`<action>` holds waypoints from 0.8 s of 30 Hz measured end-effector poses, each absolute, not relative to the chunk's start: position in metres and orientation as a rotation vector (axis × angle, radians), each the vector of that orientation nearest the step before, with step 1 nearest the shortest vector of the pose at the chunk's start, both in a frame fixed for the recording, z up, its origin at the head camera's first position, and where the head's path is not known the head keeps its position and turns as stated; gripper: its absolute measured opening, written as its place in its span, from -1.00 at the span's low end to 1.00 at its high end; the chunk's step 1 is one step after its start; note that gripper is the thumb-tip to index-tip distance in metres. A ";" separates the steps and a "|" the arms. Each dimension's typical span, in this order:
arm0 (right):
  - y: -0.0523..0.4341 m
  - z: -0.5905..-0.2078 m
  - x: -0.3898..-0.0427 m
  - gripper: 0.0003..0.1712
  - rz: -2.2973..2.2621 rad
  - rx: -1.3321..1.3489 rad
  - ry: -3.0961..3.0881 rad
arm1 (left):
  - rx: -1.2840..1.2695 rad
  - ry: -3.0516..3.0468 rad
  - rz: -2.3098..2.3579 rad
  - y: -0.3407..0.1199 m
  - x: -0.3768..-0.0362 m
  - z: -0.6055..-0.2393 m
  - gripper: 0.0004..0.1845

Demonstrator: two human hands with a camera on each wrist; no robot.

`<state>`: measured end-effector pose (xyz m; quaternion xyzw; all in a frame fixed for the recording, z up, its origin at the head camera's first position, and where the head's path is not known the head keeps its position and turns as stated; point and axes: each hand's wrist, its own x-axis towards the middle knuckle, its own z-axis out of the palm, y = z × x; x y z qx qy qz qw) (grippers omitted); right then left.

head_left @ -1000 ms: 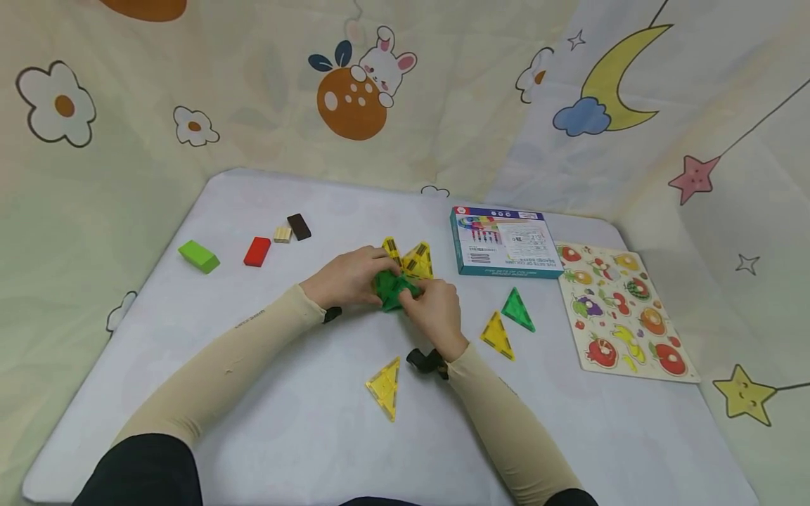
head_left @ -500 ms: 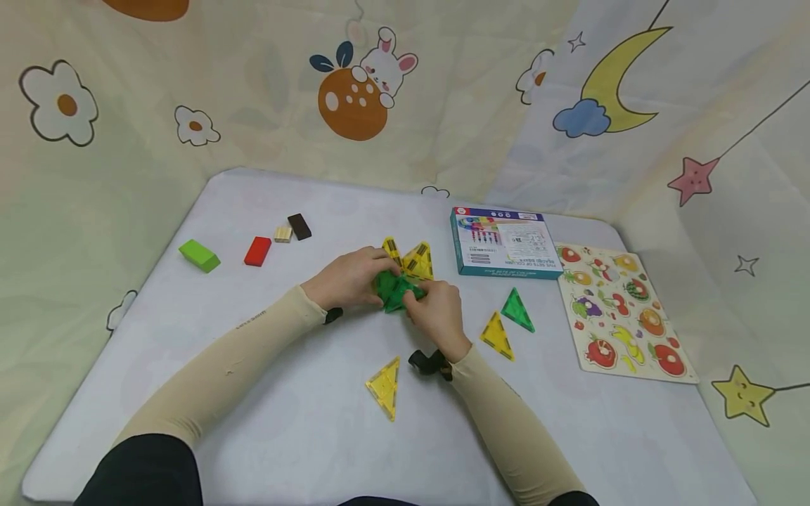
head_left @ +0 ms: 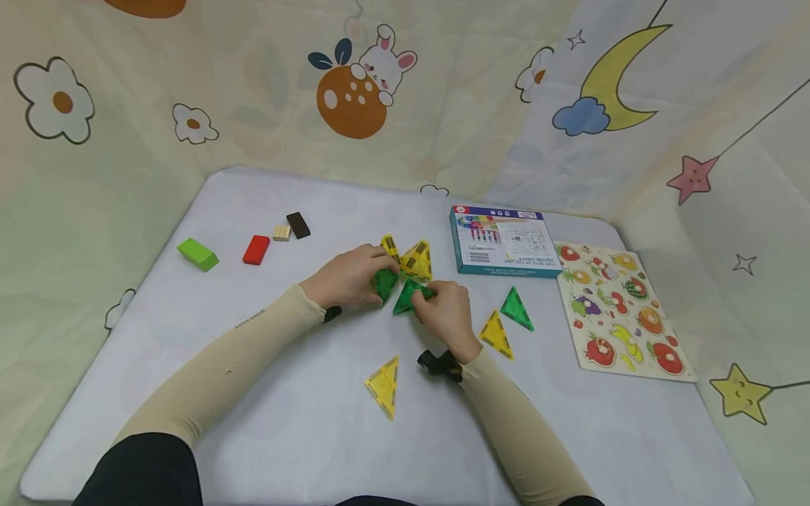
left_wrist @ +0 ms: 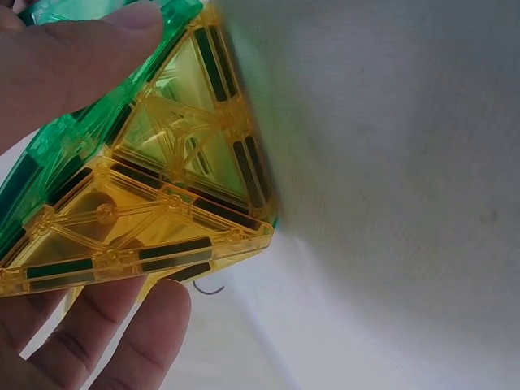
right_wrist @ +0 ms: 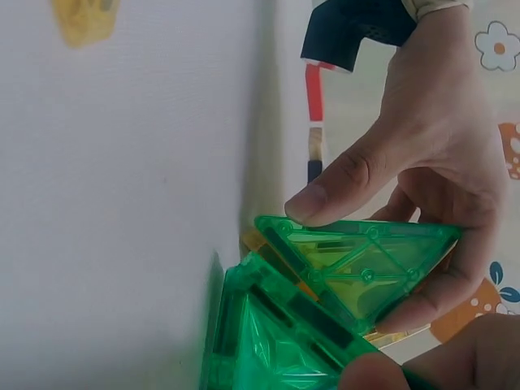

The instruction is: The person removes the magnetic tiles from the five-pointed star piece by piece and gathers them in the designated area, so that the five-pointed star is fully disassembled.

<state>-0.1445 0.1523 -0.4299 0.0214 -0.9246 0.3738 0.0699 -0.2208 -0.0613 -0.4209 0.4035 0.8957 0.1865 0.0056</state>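
At the middle of a white counter (head_left: pixel 253 393), a person's two hands meet over a small cluster of clear magnetic triangle tiles. The left hand (head_left: pixel 344 280) wraps the cluster from its left side: in the left wrist view the thumb lies along a green edge and the fingers curl under the yellow tiles (left_wrist: pixel 154 211), so the hand is clamped on the cluster. The right hand (head_left: pixel 446 309) comes in from the right and nearer the person, pinching a green triangle tile (head_left: pixel 408 295) between thumb and fingertips. That tile lies directly between the two hands, its point leaning up and away towards the yellow tiles (head_left: pixel 414 260), its lower edge nearest the right hand. In the right wrist view it sits just beside a second green tile (right_wrist: pixel 357 264) held by the left hand; their edges are close, but whether they touch cannot be told. Loose tiles lie on the right hand's side: a yellow triangle (head_left: pixel 496 334) and a green triangle (head_left: pixel 517 309) just right of it, another yellow triangle (head_left: pixel 384 383) nearer the person.
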 end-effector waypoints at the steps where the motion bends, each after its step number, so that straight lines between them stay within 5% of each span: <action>1: 0.153 -0.429 -0.144 -0.67 1.135 0.072 -2.783 | 1.268 2.804 0.583 -0.061 -0.221 -0.421 -0.39; 18: 0.163 -0.425 -0.134 -0.75 1.320 0.103 -2.821 | 1.340 2.884 0.731 -0.071 -0.215 -0.417 -0.33; 24: 0.171 -0.416 -0.129 -0.75 1.543 0.252 -2.789 | 1.398 2.883 1.155 -0.081 -0.193 -0.409 -0.62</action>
